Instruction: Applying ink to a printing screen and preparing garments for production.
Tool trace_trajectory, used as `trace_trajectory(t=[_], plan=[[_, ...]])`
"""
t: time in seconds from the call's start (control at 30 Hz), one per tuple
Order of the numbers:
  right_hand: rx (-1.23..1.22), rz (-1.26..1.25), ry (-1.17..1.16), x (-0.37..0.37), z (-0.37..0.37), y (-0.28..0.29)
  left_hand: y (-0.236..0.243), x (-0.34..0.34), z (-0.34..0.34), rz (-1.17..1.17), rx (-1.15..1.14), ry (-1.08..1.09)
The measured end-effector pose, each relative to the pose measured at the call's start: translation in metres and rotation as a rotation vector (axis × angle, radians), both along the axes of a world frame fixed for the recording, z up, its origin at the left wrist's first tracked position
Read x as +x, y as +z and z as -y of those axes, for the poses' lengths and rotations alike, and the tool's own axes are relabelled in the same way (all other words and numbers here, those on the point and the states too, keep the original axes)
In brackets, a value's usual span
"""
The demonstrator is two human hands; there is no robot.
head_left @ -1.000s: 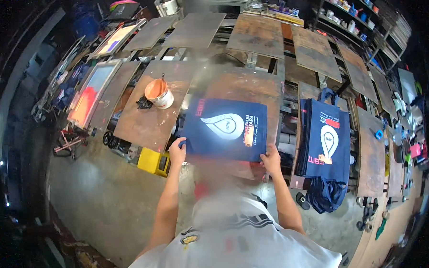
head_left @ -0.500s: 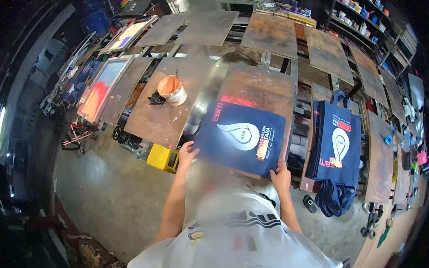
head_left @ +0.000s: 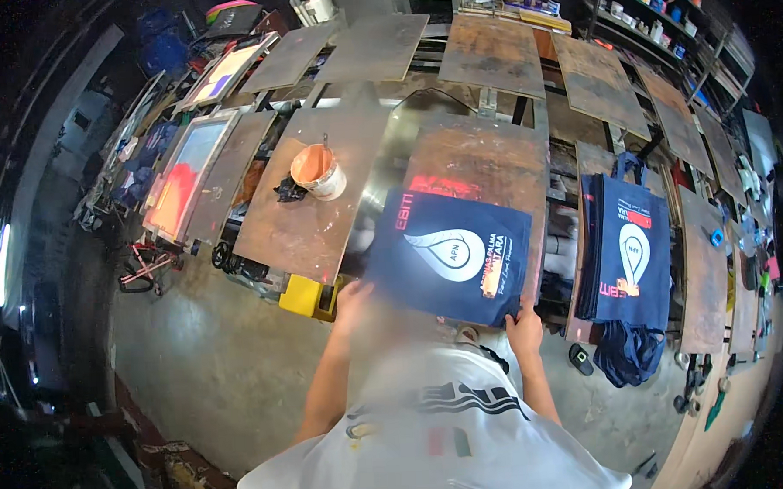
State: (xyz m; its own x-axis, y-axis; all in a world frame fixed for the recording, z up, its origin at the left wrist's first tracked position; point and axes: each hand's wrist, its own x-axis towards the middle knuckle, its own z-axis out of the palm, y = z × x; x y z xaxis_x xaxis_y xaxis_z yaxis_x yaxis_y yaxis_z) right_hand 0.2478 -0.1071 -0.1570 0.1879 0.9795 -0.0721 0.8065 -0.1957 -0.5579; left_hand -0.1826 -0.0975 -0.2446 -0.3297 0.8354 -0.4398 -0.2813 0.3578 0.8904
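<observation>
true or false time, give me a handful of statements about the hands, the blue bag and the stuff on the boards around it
1. Both hands hold the dark blue printed bag by its near edge. True: the left hand is at its near left corner, the right hand at its near right corner.
2. The bag lies on a bare concrete floor. False: it lies on a brown wooden board.
3. A pot of orange ink stands on the board to the left. True.
4. The stack of blue bags sits to the person's left. False: it is to the right.
5. The yellow block rests on top of the bag. False: it sits below the left board's near edge.
</observation>
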Motion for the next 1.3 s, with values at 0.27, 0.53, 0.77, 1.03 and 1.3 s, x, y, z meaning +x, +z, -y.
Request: trace_trajectory(t=[0.27,0.53,0.77,1.03,1.3], plan=[[-0.041,0.03,-0.051,-0.011,-0.002,0.016,-0.007,-0.006,-0.002,0.064,-0.004,0.003],[-0.049,0.056,-0.096,-0.009,-0.001,0.012,0.006,0.01,-0.004,-0.051,0.037,0.004],[-0.074,0.021,-0.076,-0.011,-0.005,0.01,-0.009,0.001,-0.01,-0.153,0.125,0.044],[-0.171,-0.092,-0.027,-0.002,-0.005,0.023,-0.004,0.0,-0.004,-0.142,0.067,0.024],[-0.168,-0.045,0.091,0.006,-0.008,0.012,0.012,0.009,-0.001,-0.132,0.106,0.084]])
